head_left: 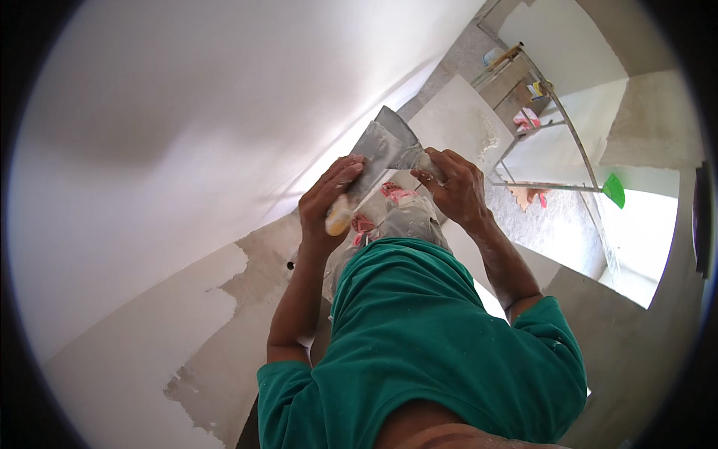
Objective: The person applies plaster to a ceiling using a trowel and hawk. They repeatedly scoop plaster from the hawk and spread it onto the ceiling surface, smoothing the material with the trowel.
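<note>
My left hand point(327, 196) is closed round a flat plastering trowel point(378, 152). Its metal blade is coated with wet white plaster, and a yellowish handle end shows below my fingers. In my right hand point(458, 185) is a putty knife point(398, 125) with a wide, fan-shaped grey blade. The two blades meet or overlap in front of my chest, the knife's blade lying at the trowel's upper end. White smears cover my fingers on both hands. Most of the knife's handle is hidden by my right fingers.
A smooth white wall point(149, 112) rises close on my left. At right stands a metal frame point(576, 138) like scaffolding, with a pale board point(456, 120) beside it. A green fan-shaped object point(613, 191) hangs near a bright opening. Below left, a surface is partly coated white.
</note>
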`<control>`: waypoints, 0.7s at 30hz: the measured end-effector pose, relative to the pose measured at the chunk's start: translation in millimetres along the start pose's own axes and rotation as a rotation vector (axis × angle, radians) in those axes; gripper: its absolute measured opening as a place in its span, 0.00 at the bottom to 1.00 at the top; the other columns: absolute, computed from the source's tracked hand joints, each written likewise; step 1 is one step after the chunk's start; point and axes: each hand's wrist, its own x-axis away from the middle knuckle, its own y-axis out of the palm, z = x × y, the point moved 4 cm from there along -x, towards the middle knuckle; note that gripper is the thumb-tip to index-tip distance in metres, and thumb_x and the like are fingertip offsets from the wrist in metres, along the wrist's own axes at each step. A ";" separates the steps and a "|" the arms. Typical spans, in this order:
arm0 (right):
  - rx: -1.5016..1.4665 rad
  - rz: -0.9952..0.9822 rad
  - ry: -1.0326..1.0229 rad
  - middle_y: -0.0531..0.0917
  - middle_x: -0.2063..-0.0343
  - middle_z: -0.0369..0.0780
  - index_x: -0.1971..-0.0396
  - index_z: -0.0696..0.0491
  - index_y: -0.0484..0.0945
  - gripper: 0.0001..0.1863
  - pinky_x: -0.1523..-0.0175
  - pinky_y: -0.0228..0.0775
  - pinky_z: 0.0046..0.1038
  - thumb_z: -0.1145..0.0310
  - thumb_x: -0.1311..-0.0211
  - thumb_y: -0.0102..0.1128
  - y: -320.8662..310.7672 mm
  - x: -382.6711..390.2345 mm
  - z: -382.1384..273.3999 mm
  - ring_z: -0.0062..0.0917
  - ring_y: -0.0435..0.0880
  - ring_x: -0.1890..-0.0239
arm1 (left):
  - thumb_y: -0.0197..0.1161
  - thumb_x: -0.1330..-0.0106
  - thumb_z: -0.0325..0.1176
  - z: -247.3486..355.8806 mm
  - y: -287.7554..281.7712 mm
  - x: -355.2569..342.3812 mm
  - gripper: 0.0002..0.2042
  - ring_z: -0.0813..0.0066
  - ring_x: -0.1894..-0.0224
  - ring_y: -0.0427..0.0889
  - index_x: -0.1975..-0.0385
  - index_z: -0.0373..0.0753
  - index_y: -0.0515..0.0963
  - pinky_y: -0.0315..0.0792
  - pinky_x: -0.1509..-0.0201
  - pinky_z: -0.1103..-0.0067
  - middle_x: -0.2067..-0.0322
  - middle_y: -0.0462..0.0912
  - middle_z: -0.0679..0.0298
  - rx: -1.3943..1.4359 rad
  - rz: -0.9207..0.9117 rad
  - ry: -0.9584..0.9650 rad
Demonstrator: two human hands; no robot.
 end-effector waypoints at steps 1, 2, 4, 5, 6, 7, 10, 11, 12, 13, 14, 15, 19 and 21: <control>-0.016 0.017 0.007 0.81 0.72 0.41 0.59 0.55 0.78 0.20 0.69 0.72 0.33 0.61 0.50 0.67 -0.9 3.2 2.8 0.34 0.81 0.74 | 0.64 0.48 0.28 5.1 4.7 -4.0 0.18 0.57 0.46 0.76 0.55 0.36 0.78 0.66 0.39 0.64 0.54 0.80 0.56 -0.069 -0.048 0.065; -0.020 0.039 0.023 0.81 0.72 0.40 0.59 0.55 0.79 0.20 0.69 0.72 0.33 0.61 0.50 0.68 -2.2 10.9 9.7 0.34 0.81 0.74 | 0.65 0.48 0.28 4.3 12.0 -4.3 0.18 0.57 0.46 0.76 0.55 0.37 0.78 0.65 0.39 0.64 0.54 0.80 0.57 -0.114 -0.085 0.110; -0.022 0.094 0.028 0.81 0.73 0.41 0.59 0.56 0.79 0.19 0.71 0.71 0.30 0.64 0.51 0.69 -5.1 25.2 23.0 0.31 0.80 0.76 | 0.65 0.48 0.30 -0.4 27.1 -2.8 0.18 0.58 0.45 0.75 0.54 0.39 0.78 0.64 0.38 0.64 0.53 0.80 0.59 -0.205 -0.154 0.200; -0.019 0.129 0.015 0.81 0.73 0.41 0.60 0.57 0.79 0.19 0.73 0.70 0.28 0.66 0.53 0.70 -7.7 30.7 28.7 0.28 0.79 0.78 | 0.65 0.49 0.30 -3.3 33.0 -2.7 0.18 0.59 0.44 0.74 0.55 0.40 0.79 0.63 0.37 0.65 0.52 0.80 0.61 -0.240 -0.195 0.215; -0.015 0.163 0.002 0.81 0.74 0.41 0.61 0.59 0.79 0.19 0.74 0.69 0.26 0.69 0.54 0.72 -11.4 35.4 32.8 0.26 0.78 0.80 | 0.65 0.49 0.29 -6.6 38.1 -4.5 0.19 0.59 0.44 0.74 0.55 0.41 0.79 0.63 0.37 0.65 0.52 0.80 0.61 -0.262 -0.225 0.243; -0.012 0.173 0.020 0.81 0.74 0.41 0.61 0.59 0.79 0.19 0.74 0.69 0.26 0.69 0.54 0.72 -15.2 39.9 36.2 0.25 0.78 0.80 | 0.65 0.50 0.29 -10.7 42.8 -7.7 0.19 0.60 0.44 0.74 0.55 0.41 0.79 0.63 0.37 0.65 0.52 0.80 0.62 -0.284 -0.253 0.272; -0.026 0.209 0.065 0.80 0.74 0.42 0.61 0.60 0.79 0.19 0.74 0.69 0.26 0.70 0.54 0.71 -23.4 49.4 46.5 0.25 0.77 0.80 | 0.65 0.51 0.25 -28.9 51.9 -18.8 0.20 0.60 0.45 0.74 0.55 0.42 0.78 0.63 0.38 0.65 0.52 0.80 0.62 -0.315 -0.293 0.282; -0.053 0.227 0.087 0.80 0.74 0.42 0.61 0.61 0.79 0.19 0.73 0.69 0.26 0.70 0.54 0.71 -25.6 53.1 52.0 0.25 0.77 0.80 | 0.64 0.51 0.24 -35.0 54.1 -23.4 0.20 0.60 0.45 0.74 0.55 0.42 0.78 0.63 0.38 0.65 0.52 0.80 0.62 -0.319 -0.307 0.274; -0.081 0.246 0.108 0.80 0.74 0.42 0.61 0.61 0.79 0.19 0.72 0.70 0.26 0.71 0.53 0.71 -27.1 56.0 57.4 0.25 0.77 0.79 | 0.63 0.52 0.22 -42.8 55.6 -28.4 0.20 0.60 0.45 0.75 0.54 0.41 0.78 0.63 0.38 0.66 0.52 0.80 0.62 -0.378 -0.324 0.280; -0.101 0.274 0.098 0.80 0.74 0.42 0.61 0.61 0.78 0.18 0.72 0.70 0.26 0.71 0.53 0.71 -28.3 57.5 62.2 0.26 0.77 0.78 | 0.62 0.52 0.21 -51.2 56.2 -34.1 0.21 0.60 0.45 0.75 0.54 0.41 0.78 0.64 0.38 0.66 0.52 0.80 0.62 -0.437 -0.341 0.289; -0.115 0.307 0.090 0.80 0.73 0.43 0.61 0.60 0.78 0.18 0.71 0.70 0.27 0.71 0.53 0.71 -32.2 59.1 69.5 0.27 0.78 0.77 | 0.61 0.52 0.19 -56.4 60.6 -41.1 0.21 0.60 0.46 0.75 0.54 0.41 0.78 0.64 0.38 0.66 0.53 0.80 0.62 -0.489 -0.360 0.301; -0.125 0.347 0.081 0.80 0.73 0.43 0.61 0.60 0.78 0.18 0.70 0.70 0.28 0.71 0.53 0.71 -39.9 57.6 81.8 0.29 0.78 0.76 | 0.58 0.53 0.16 -57.6 66.5 -51.1 0.22 0.58 0.47 0.76 0.56 0.40 0.78 0.66 0.40 0.68 0.54 0.80 0.60 -0.353 -0.340 0.210; -0.156 0.271 0.241 0.80 0.73 0.46 0.64 0.57 0.75 0.18 0.67 0.71 0.32 0.68 0.53 0.71 -40.6 57.6 121.9 0.37 0.80 0.72 | 0.60 0.51 0.15 -93.1 51.5 -60.1 0.15 0.73 0.60 0.80 0.61 0.30 0.75 0.73 0.55 0.79 0.65 0.81 0.59 0.443 -0.033 -0.526; -0.148 0.238 0.318 0.81 0.71 0.46 0.63 0.56 0.75 0.20 0.65 0.71 0.35 0.64 0.54 0.71 -40.9 60.8 143.0 0.40 0.81 0.69 | 0.59 0.53 0.18 -100.6 60.8 -74.8 0.21 0.67 0.60 0.79 0.55 0.29 0.70 0.74 0.53 0.74 0.62 0.78 0.56 0.634 0.239 -0.684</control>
